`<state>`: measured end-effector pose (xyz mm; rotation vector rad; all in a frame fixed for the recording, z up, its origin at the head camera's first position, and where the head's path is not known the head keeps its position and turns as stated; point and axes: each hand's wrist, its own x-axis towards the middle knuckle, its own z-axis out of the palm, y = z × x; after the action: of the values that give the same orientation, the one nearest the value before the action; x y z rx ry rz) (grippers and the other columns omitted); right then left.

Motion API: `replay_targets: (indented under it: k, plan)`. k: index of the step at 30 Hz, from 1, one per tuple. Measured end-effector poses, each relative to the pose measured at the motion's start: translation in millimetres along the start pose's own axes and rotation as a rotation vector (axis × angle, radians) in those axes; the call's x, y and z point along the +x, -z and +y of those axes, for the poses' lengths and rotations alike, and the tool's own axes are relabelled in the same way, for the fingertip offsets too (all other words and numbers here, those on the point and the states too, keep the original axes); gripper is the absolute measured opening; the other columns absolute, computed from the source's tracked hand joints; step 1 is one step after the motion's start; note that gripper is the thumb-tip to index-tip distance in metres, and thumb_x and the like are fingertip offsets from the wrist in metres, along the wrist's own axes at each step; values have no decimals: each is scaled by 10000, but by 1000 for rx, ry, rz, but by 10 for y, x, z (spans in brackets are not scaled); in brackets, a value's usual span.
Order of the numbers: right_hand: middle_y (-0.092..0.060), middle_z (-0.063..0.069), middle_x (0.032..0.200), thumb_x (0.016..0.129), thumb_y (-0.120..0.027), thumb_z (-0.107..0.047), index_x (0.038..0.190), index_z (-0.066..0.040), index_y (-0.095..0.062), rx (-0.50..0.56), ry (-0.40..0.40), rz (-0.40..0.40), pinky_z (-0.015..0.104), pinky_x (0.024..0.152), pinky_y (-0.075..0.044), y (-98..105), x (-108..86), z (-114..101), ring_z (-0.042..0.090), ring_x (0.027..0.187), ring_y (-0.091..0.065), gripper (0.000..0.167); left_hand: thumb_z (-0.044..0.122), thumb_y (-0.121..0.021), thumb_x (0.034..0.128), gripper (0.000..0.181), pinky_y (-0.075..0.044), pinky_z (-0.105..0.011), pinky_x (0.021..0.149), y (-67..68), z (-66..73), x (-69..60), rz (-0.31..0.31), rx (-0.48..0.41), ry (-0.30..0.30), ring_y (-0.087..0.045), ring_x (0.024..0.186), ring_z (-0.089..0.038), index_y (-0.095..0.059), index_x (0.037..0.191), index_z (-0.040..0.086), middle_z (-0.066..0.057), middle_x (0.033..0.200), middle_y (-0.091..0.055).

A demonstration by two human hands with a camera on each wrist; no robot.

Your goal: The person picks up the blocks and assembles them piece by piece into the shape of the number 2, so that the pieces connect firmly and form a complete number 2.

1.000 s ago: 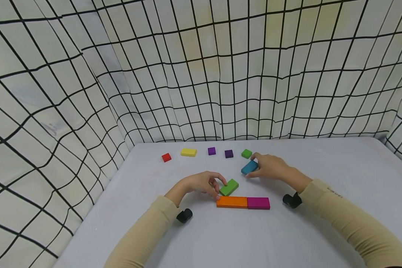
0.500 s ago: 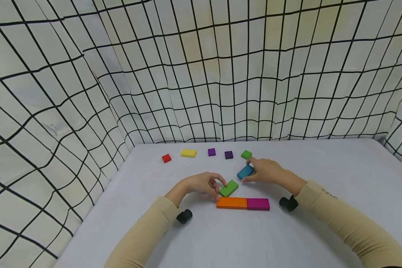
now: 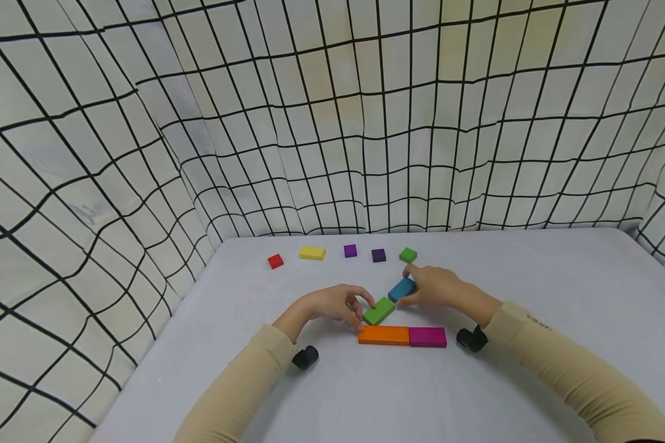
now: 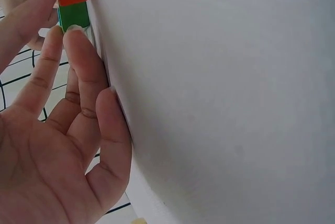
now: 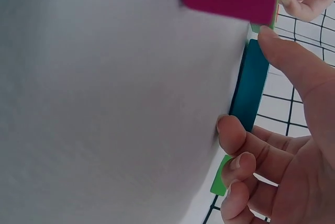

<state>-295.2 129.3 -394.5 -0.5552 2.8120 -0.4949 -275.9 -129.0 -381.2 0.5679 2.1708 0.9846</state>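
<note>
Blue block (image 3: 401, 290) has slid toward the wearer and a bit left with the right hand (image 3: 438, 287) since the earlier frame, so it's now right up by the bigger green block (image 3: 379, 311) lol. Right hand has it pinched, thumb near the lower end and a finger at the far end. Its long axis slants lower left to upper right, pretty much in line with the green one, which lies just past its lower end, but I can't tell if they actually touch. Left hand (image 3: 335, 303) is nearer the green: fingers loosely bent, one on the green, thumb against the left end of the orange block (image 3: 383, 335), not really wrapped round either
</note>
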Motion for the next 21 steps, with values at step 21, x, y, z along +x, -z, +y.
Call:
replay_targets:
  k: [21]
  plan:
    - [-696,129,1076,824,-824,-507,1385,-42,-556,-59,-11,1,369,742,-539,-7,0,-41,243,879,-598,777,48,-775,894,429,-444,-218,673,1,-28,16,0,-9,3,-541,789,-150,-618,1291,90,-47,884,-628]
